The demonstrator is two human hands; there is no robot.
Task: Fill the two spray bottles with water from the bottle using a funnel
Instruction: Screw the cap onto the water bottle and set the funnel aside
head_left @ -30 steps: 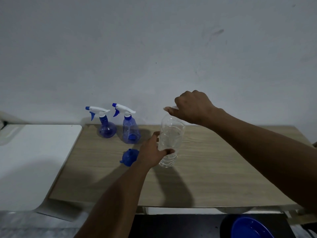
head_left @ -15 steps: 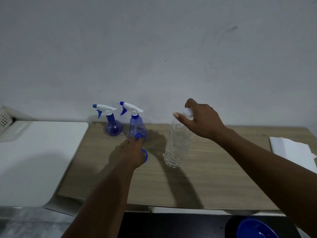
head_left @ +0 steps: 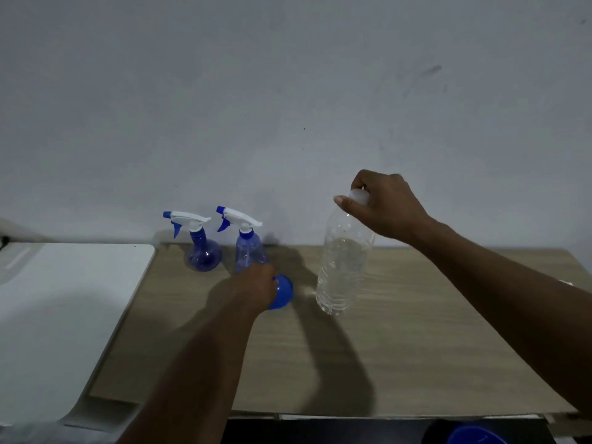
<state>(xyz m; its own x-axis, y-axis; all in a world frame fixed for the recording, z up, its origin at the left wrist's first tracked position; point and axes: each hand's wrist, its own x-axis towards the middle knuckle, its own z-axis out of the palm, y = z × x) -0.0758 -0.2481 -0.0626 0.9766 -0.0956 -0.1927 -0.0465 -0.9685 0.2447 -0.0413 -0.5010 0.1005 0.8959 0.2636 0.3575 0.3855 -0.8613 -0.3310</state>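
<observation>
At centre right of the frame a clear water bottle (head_left: 342, 270) stands on the wooden table (head_left: 416, 347). Its long axis is nearly upright, with the neck leaning slightly toward the upper right and the base resting on the tabletop. It is partly full of water. The right hand (head_left: 386, 208) comes in from the right edge and closes over the top of the bottle, thumb and fingers curled round the white cap (head_left: 359, 196). Just left of the bottle, near the middle of the frame, the left hand (head_left: 253, 288) covers a blue funnel (head_left: 284, 291) that lies on the table, its fingers curled down around it. Only the funnel's rounded wide part shows past the knuckles, so which way the spout points cannot be told. Behind that hand, against the wall (head_left: 288, 91), two blue spray bottles stand upright side by side, the round-bellied spray bottle (head_left: 203, 253) on the left and the slimmer spray bottle (head_left: 248, 248) on the right, both white trigger heads pointing toward the left of the frame. A white surface (head_left: 64, 315) fills the lower left, and a blue rim (head_left: 474, 436) shows at the bottom right edge.
</observation>
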